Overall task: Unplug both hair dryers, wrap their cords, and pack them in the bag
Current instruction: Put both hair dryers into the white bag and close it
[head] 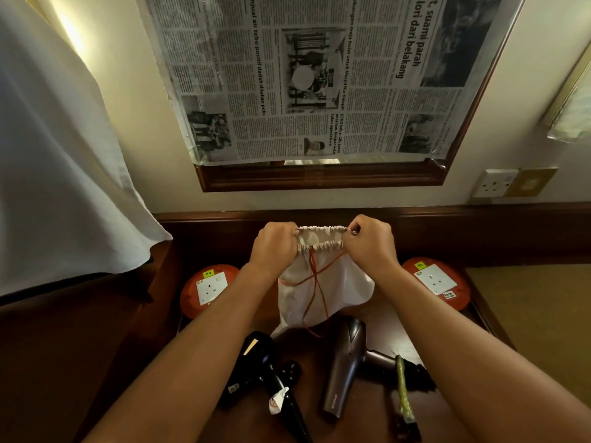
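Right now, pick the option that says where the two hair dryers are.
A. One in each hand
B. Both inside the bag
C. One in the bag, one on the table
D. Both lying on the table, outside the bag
D: the black hair dryer and the grey hair dryer lie on the table, while the left hand and right hand grip the bag by its gathered mouth.

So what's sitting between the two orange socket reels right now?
In the head view, the white drawstring bag hangs between the left reel and right reel, its gathered mouth gripped by left hand and right hand.
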A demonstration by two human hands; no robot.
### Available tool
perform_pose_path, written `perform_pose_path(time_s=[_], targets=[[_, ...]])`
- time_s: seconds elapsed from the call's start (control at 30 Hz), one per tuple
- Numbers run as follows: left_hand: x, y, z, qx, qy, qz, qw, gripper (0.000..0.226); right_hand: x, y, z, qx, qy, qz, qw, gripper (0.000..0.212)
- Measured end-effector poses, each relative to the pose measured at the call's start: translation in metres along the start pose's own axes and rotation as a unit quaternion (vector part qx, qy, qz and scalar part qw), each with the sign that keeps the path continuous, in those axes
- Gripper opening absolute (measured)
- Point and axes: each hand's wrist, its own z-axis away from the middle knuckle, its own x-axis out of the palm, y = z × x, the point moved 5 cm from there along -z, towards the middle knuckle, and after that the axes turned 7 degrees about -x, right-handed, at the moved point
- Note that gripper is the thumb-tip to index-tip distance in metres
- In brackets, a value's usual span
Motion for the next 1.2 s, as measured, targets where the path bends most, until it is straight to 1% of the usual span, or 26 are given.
perform_pose_path(time_s=[0.07, 0.13, 0.2, 0.23, 0.27, 0.33, 0.37, 0.4, 0.43, 0.57, 0.7, 0.77, 0.87, 1.0, 1.03, 1.13, 1.17, 1.2], targets=[[-0.003, -0.006, 0.0, -0.002, 0.015, -0.005, 1.0, 0.027, -0.003, 0.003, -0.002, 0.027, 0.019, -0.01, 0.999, 0.012], [-0.001, -0.011, 0.0, -0.005, 0.014, -0.018, 1.0, 0.027, -0.002, 0.002, -0.003, 0.03, 0.018, -0.015, 0.999, 0.012], [0.0, -0.014, 0.0, -0.021, -0.008, -0.001, 1.0, 0.024, -0.001, 0.0, -0.004, 0.019, 0.005, -0.028, 0.999, 0.011], [0.0, -0.012, 0.0, -0.019, -0.023, -0.005, 1.0, 0.02, -0.002, -0.002, -0.005, 0.01, -0.005, -0.035, 0.999, 0.011], [-0.001, -0.008, 0.001, -0.013, -0.041, -0.017, 0.999, 0.022, -0.003, -0.004, -0.005, -0.002, -0.015, -0.04, 0.999, 0.011], [0.0, 0.002, 0.001, 0.004, -0.076, -0.041, 0.996, 0.037, -0.003, -0.011, -0.007, -0.031, -0.035, -0.046, 0.998, 0.009], [0.002, 0.007, 0.0, 0.011, -0.084, -0.052, 0.995, 0.036, -0.002, -0.014, -0.007, -0.043, -0.041, -0.045, 0.997, 0.009], [0.003, 0.011, -0.001, 0.014, -0.085, -0.059, 0.994, 0.029, 0.0, -0.016, -0.007, -0.048, -0.042, -0.041, 0.997, 0.009], [0.003, 0.013, -0.002, 0.015, -0.079, -0.057, 0.995, 0.026, 0.001, -0.018, -0.007, -0.048, -0.034, -0.034, 0.998, 0.009], [-0.001, 0.007, -0.003, 0.031, -0.02, -0.015, 0.999, 0.028, -0.004, -0.014, -0.004, -0.044, 0.019, 0.004, 0.999, 0.015], [-0.008, 0.006, -0.002, 0.056, 0.001, -0.022, 0.998, 0.025, -0.007, -0.013, -0.003, -0.043, 0.032, 0.021, 0.998, 0.019], [-0.012, 0.005, -0.001, 0.051, 0.007, -0.02, 0.998, 0.025, -0.007, -0.012, -0.003, -0.055, 0.035, 0.034, 0.997, 0.018], [-0.015, -0.002, 0.0, 0.021, 0.012, -0.014, 1.0, 0.026, -0.006, -0.012, -0.002, -0.074, 0.036, 0.046, 0.995, 0.015], [-0.015, -0.005, -0.003, -0.02, -0.031, -0.008, 0.999, 0.021, -0.005, -0.014, -0.006, -0.051, 0.029, 0.004, 0.998, 0.012], [-0.015, -0.002, -0.003, -0.015, -0.046, -0.014, 0.999, 0.021, -0.005, -0.014, -0.007, -0.039, 0.021, -0.019, 0.999, 0.011], [-0.013, 0.015, -0.006, 0.022, -0.08, -0.064, 0.995, 0.035, 0.001, -0.02, -0.008, -0.024, -0.032, -0.099, 0.994, 0.012], [-0.011, 0.022, -0.007, 0.023, -0.095, -0.068, 0.993, 0.033, 0.004, -0.024, -0.008, -0.024, -0.048, -0.119, 0.991, 0.013], [-0.009, 0.027, -0.008, 0.022, -0.105, -0.061, 0.992, 0.025, 0.007, -0.027, -0.008, -0.021, -0.06, -0.137, 0.989, 0.012]])
